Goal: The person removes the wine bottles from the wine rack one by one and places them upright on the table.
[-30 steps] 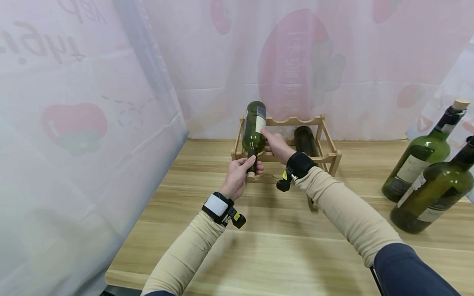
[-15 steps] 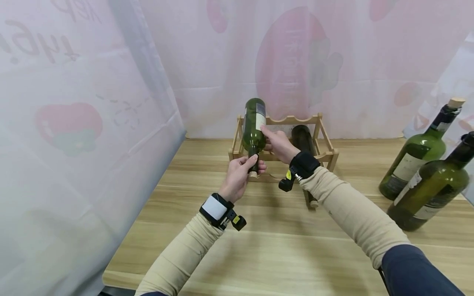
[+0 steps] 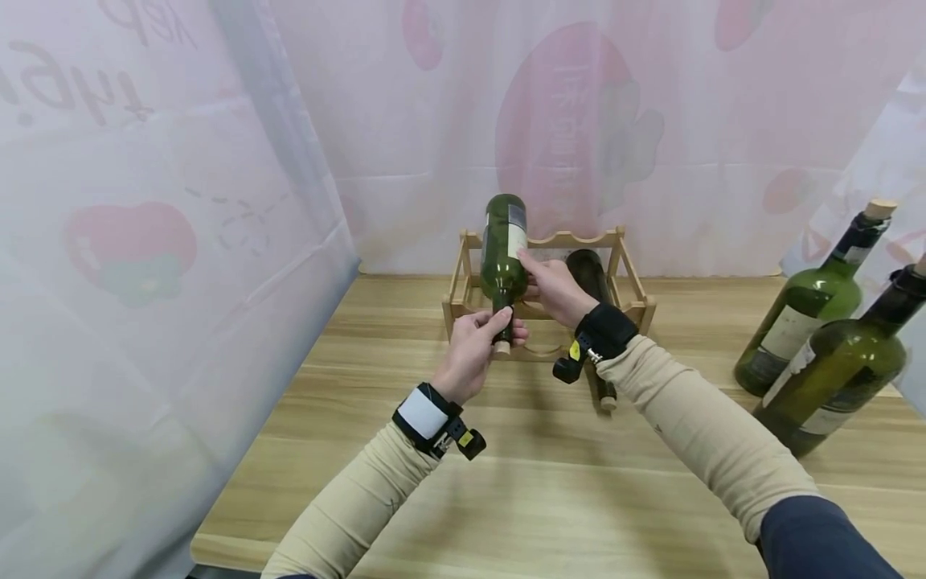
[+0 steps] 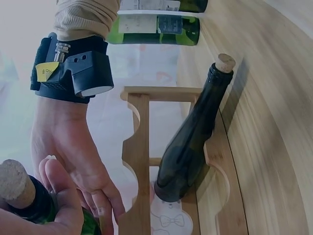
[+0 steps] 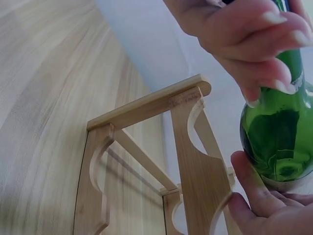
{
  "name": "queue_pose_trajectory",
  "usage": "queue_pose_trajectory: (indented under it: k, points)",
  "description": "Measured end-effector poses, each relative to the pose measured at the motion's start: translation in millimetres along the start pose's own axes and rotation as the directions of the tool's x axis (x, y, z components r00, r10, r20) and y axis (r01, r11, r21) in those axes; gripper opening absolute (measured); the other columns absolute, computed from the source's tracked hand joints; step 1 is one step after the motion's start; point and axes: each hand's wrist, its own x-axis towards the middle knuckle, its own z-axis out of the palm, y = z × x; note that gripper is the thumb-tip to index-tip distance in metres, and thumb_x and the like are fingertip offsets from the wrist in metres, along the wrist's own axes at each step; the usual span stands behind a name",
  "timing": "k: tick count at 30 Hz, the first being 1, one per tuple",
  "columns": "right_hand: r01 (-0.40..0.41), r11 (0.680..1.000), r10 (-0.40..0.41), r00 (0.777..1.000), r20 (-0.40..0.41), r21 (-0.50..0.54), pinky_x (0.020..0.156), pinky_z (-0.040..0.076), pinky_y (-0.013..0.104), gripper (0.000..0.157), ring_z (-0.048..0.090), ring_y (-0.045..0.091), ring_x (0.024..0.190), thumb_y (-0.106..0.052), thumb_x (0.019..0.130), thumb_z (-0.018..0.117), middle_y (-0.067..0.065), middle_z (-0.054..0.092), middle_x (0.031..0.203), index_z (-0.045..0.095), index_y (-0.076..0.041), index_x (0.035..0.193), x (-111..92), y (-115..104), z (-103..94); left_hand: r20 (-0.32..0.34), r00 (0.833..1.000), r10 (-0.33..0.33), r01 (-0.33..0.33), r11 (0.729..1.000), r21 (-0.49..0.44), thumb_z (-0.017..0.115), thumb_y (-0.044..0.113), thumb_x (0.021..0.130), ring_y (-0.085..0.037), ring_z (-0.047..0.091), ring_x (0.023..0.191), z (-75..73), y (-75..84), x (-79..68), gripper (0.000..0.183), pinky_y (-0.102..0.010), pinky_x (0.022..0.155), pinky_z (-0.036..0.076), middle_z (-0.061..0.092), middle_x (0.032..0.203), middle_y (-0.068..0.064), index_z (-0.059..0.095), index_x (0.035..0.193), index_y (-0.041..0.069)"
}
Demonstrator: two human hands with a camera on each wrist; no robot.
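Observation:
Both hands hold a green wine bottle (image 3: pixel 499 261) over the left part of a wooden wine rack (image 3: pixel 457 281), its corked neck pointing toward me and down. My left hand (image 3: pixel 466 354) grips the neck, thumb on top, just behind the cork. The right hand (image 3: pixel 555 289) holds the labelled body from the right side, with the thumb on the label and fingers below. Another dark corked wine bottle (image 4: pixel 183 152) lies in the lower level of the rack, its neck sticking out the front. My right wrist partly hides it in the head view.
Two more corked green wine bottles stand at the right of the wooden table (image 3: pixel 347 482): a rear one (image 3: pixel 799 322) and a front one (image 3: pixel 846 374). A printed white curtain (image 3: pixel 405 145) hangs behind the rack and along the left side.
The held bottle has shifted slightly to the right over the rack, both hands moving with it. Their grip looks the same. The head view has also shifted a little.

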Motion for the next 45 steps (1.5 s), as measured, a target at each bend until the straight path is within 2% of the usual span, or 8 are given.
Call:
queue_pose_trajectory:
  k: [6,13,22,26,33,40,45]
  points:
    - [0.017,1.0,-0.016,1.0,-0.016,0.006,0.093,0.053,0.036,0.049,0.067,0.006,0.074,-0.039,0.101,0.045,-0.003,0.064,0.085,0.055,0.006,0.118,-4.8,-5.3,-5.0,0.028,0.999,0.015,-0.015,1.0,0.007,0.054,0.014,0.099,-0.013,0.069,0.072,6.0,2.5,-1.3,0.021,-0.024,0.071,0.058,0.069,0.081,-0.008,0.06,0.1,-0.006]
    - [0.015,1.0,-0.015,1.0,-0.023,-0.004,0.082,0.056,0.028,0.047,0.068,0.005,0.073,-0.041,0.101,0.045,-0.004,0.067,0.081,0.058,0.004,0.112,-9.6,-12.5,-8.9,0.039,0.999,0.023,-0.024,1.0,0.005,0.054,0.013,0.099,-0.013,0.069,0.071,12.4,7.6,-2.9,0.022,-0.024,0.071,0.059,0.068,0.082,-0.009,0.059,0.103,-0.008]
    - [0.022,1.0,-0.022,0.999,-0.033,-0.002,0.074,0.057,0.026,0.041,0.068,0.007,0.068,-0.039,0.101,0.046,-0.003,0.066,0.077,0.058,0.0,0.103,-16.2,-17.5,-11.2,0.041,0.999,0.018,-0.019,1.0,0.018,0.054,0.013,0.099,-0.012,0.069,0.071,18.5,8.9,-4.9,0.025,-0.024,0.071,0.059,0.069,0.081,-0.007,0.06,0.107,-0.01]
    - [0.019,1.0,-0.018,1.0,-0.025,0.005,0.075,0.056,0.028,0.041,0.068,0.008,0.068,-0.04,0.101,0.046,-0.003,0.066,0.076,0.058,0.0,0.102,-17.1,-17.2,-13.4,0.041,0.999,0.02,-0.02,1.0,0.017,0.054,0.012,0.099,-0.012,0.069,0.071,20.5,8.3,-4.9,0.027,-0.024,0.072,0.059,0.069,0.081,-0.008,0.059,0.109,-0.012]
    - [0.009,1.0,-0.009,1.0,0.007,0.002,0.078,0.057,0.028,0.049,0.069,0.007,0.073,-0.041,0.101,0.043,-0.004,0.068,0.079,0.053,0.005,0.115,-21.8,-18.0,-18.8,0.045,0.999,0.02,-0.021,1.0,0.014,0.054,0.012,0.099,-0.012,0.069,0.07,25.6,6.3,-4.2,0.026,-0.025,0.073,0.059,0.068,0.081,-0.009,0.059,0.109,-0.012]
    - [0.008,0.999,-0.008,1.0,-0.003,0.043,0.075,0.057,0.027,0.043,0.069,0.008,0.071,-0.039,0.101,0.045,-0.002,0.068,0.075,0.053,0.002,0.107,-21.0,-17.1,-22.0,0.052,0.998,0.021,-0.023,1.0,0.021,0.054,0.013,0.099,-0.013,0.068,0.072,28.3,5.9,-4.4,0.024,-0.025,0.074,0.059,0.068,0.081,-0.007,0.06,0.106,-0.009]
    - [0.009,0.999,-0.009,1.0,-0.012,0.036,0.076,0.057,0.027,0.042,0.068,0.008,0.07,-0.04,0.101,0.045,-0.002,0.067,0.075,0.054,0.002,0.105,-24.0,-17.3,-26.7,0.056,0.998,0.022,-0.023,1.0,0.02,0.054,0.013,0.099,-0.013,0.068,0.071,32.6,5.2,-4.4,0.024,-0.026,0.073,0.059,0.068,0.08,-0.007,0.06,0.107,-0.009]
